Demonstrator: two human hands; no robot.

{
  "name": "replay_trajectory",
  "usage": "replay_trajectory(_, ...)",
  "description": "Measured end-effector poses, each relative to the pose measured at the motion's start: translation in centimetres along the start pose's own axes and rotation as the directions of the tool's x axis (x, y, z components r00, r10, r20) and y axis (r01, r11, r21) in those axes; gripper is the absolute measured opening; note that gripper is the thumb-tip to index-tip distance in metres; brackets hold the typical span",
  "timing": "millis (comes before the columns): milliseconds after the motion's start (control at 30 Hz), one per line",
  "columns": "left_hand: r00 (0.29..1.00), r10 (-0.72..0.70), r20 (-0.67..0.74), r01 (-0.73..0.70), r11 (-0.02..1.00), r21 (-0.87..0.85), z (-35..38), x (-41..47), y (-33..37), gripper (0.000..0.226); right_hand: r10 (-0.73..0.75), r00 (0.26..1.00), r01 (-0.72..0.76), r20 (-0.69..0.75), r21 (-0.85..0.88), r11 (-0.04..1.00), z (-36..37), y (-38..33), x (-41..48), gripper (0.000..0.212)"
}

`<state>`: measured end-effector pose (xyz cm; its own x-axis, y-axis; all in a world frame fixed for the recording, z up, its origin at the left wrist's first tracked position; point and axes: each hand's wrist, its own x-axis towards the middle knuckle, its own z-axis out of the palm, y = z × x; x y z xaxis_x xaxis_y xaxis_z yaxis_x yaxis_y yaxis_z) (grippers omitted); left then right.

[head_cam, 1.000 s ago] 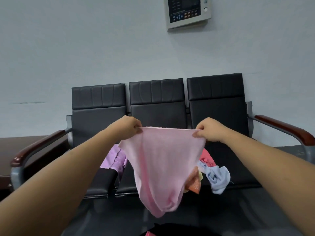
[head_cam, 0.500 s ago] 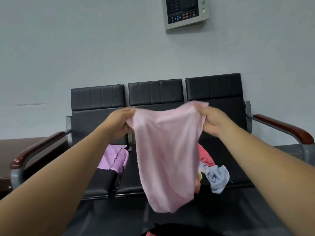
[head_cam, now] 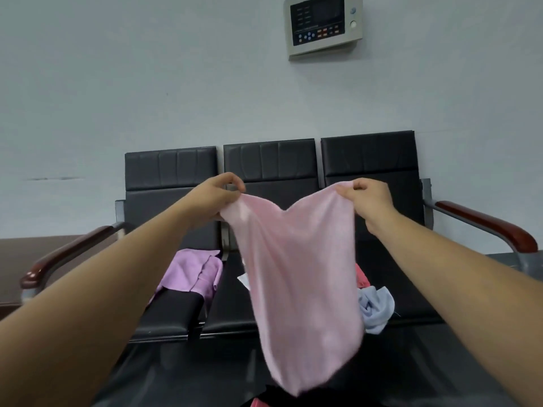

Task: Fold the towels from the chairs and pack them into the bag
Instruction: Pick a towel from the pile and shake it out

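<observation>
**One view, head-worn**

We list a single wide-angle camera on the head, facing forward at the chairs (head_cam: 269,165) and the wall (head_cam: 147,83) behind. Forearms enter from the lower corners. Left hand (head_cam: 217,196) and right hand (head_cam: 371,201) pinch the towel (head_cam: 296,274) near the lens, mid-frame.

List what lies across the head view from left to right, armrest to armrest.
In order: left armrest → purple towel → pink towel → blue towel → right armrest.
</observation>
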<state>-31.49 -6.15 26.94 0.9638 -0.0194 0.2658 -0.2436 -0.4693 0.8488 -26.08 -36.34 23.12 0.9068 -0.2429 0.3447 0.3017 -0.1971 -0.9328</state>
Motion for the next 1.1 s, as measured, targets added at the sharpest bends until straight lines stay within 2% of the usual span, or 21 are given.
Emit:
replay_trajectory(133,0.971,0.033,0.235,0.059,0.925,-0.374,1.2,-0.3,1.0,0.028,-0.074,0.995,0.079,0.068,-0.078,0.994,1.8,-1.4,-0.3,0.011)
replay_trajectory(200,0.941,0.06,0.332,0.106,0.883,-0.458,1.4,-0.2,1.2,0.034,-0.072,0.991,0.081,0.117,-0.076,0.994,2.6,-2.1,-0.6,0.012)
replay_trajectory(233,0.935,0.069,0.348,0.088,0.906,-0.414,1.6,-0.2,1.2,0.033,-0.075,0.988,0.085,0.139,-0.068,0.994,2.9,-2.4,-0.8,0.011)
replay_trajectory(300,0.944,0.074,0.323,-0.008,0.979,-0.203,2.4,-0.3,1.3,0.023,-0.117,0.979,0.127,0.167,-0.051,0.991,3.4,-2.5,-1.1,0.018)
replay_trajectory(367,0.957,0.085,0.277,-0.078,0.996,-0.037,3.2,-0.4,1.6,0.017,-0.179,0.965,0.19,0.19,-0.045,0.981,3.9,-2.8,-1.7,0.021)
replay_trajectory(500,0.961,0.085,0.264,-0.11,0.991,0.079,4.2,-0.5,2.1,0.018,-0.141,0.938,0.147,0.316,0.006,0.989,5.0,-3.1,-2.7,0.024)
replay_trajectory(600,0.965,0.087,0.246,-0.127,0.98,0.15,4.7,-0.3,2.1,0.022,-0.155,0.867,0.118,0.473,0.106,0.987,5.3,-3.3,-3.3,0.015)
replay_trajectory(700,0.976,0.093,0.199,-0.136,0.967,0.214,4.8,-0.1,1.7,0.022,-0.247,0.799,0.345,0.548,-0.082,0.935,5.3,-2.8,-3.7,0.019)
replay_trajectory(767,0.979,0.104,0.177,-0.147,0.957,0.249,4.8,0.0,1.3,0.025,-0.26,0.804,0.402,0.535,-0.168,0.9,5.4,-2.5,-3.8,0.016)
replay_trajectory(867,0.981,0.088,0.17,-0.137,0.943,0.304,4.6,0.3,0.3,0.026,-0.242,0.817,0.391,0.524,-0.193,0.9,5.5,-2.2,-3.7,0.012)
replay_trajectory(1000,0.952,-0.131,0.276,-0.037,0.847,0.531,3.2,0.5,-2.3,0.028,-0.24,0.847,0.387,0.475,-0.24,0.89,4.9,-1.7,-3.0,0.017)
replay_trajectory(1100,0.937,-0.194,0.29,0.013,0.849,0.528,2.0,-0.2,-4.2,0.046,-0.21,0.881,0.367,0.424,-0.334,0.868,3.9,-0.6,-1.9,0.024)
